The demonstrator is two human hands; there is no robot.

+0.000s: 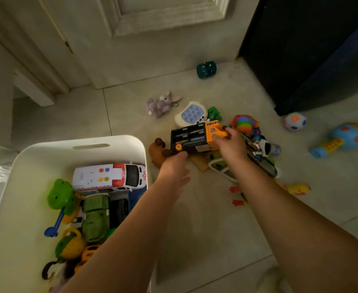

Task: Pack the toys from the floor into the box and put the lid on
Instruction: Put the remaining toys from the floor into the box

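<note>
An orange and black toy truck (191, 137) is held above the toy pile on the floor. My right hand (232, 142) grips its orange cab end. My left hand (174, 167) holds the black rear end from below, by an orange wheel. The white box (36, 157) stands at lower left, holding a white ambulance (110, 176), a green frog (60, 195), a green army truck (94, 216) and other toys. On the floor lie a purple plush rabbit (161, 103), a white pop-button toy (191, 114), a rainbow toy (244, 122) and a brown plush (158, 152). No lid is in view.
A teal toy (206, 69) sits by the door (152, 39). A white ball with coloured spots (295, 121) and a blue toy (340, 139) lie at right. A yellow rubber chicken (296, 189) lies under my right forearm. A dark cabinet (313, 49) stands at upper right.
</note>
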